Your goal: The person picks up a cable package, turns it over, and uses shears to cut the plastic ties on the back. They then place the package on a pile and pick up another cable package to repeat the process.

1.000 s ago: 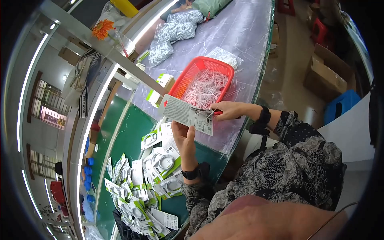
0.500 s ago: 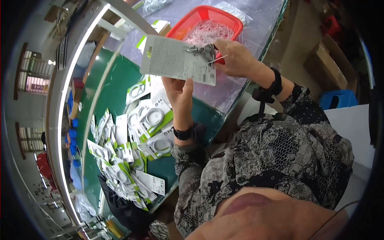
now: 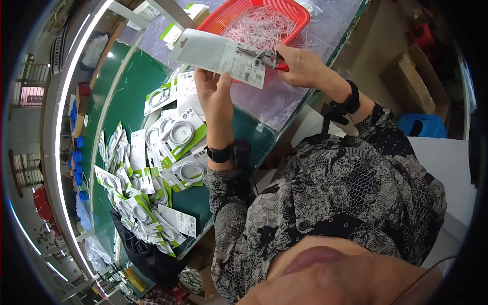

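My left hand [image 3: 216, 101] grips a printed packaging card [image 3: 213, 56] by its lower edge, thumb on the near face and fingers behind it. The card's text-covered back is toward me, with a hang hole at its far left corner. In my right hand [image 3: 304, 68] is a pair of cutting pliers [image 3: 265, 58] with red handles, fingers wrapped round them. The pliers' metal jaws lie against the card's right part; what is between them is too small to make out. Just beyond the card stands a red plastic basket [image 3: 213, 23] holding many thin clear plastic strips [image 3: 262, 25].
Carded white coiled cables [image 3: 180, 133] lie piled on the green tabletop [image 3: 114, 84] to the left. More cards [image 3: 175, 33] rest near a white post [image 3: 170, 10]. A cardboard box [image 3: 412, 84] and a blue stool [image 3: 422, 125] stand on the floor to the right.
The card has tilted and shifted slightly left and up, and the thin white strip at its right edge no longer shows. The pliers' red handle is now in sight. My view has shifted a little.
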{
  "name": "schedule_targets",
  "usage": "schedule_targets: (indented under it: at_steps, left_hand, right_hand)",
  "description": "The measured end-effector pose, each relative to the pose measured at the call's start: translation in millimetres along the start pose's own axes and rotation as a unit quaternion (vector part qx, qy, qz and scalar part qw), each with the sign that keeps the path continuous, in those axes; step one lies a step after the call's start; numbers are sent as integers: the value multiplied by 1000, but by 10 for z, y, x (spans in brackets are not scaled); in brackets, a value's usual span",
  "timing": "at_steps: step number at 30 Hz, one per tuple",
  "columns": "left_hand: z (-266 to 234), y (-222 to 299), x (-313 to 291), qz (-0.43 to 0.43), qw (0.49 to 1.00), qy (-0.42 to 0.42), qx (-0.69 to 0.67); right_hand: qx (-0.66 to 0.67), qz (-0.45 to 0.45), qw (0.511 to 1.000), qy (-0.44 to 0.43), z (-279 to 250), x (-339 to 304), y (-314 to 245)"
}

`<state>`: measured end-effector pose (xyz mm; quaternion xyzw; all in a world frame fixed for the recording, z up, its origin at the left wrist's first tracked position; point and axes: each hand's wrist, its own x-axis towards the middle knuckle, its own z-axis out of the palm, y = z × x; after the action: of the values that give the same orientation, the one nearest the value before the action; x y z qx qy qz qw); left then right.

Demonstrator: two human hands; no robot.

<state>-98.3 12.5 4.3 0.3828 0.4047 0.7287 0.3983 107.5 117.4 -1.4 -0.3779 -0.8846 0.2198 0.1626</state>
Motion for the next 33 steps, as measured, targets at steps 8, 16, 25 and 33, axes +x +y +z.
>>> schedule_targets:
  at_steps: [8, 16, 25, 33]
  left_hand:
    - [-52, -46, 97, 44, 999, -3, -21]
    - [70, -72, -9, 28, 999, -3, -36]
    - [94, -126, 17, 55, 996, -13, 74]
    - [144, -130, 13, 70, 994, -24, 75]
  right_hand:
    - [14, -133, 984, 121, 93, -96, 115]
    - [-12, -81, 994, 70, 51, -156, 97]
    - [16, -106, 992, 65, 31, -106, 5]
    - [21, -150, 983, 105, 10, -45, -151]
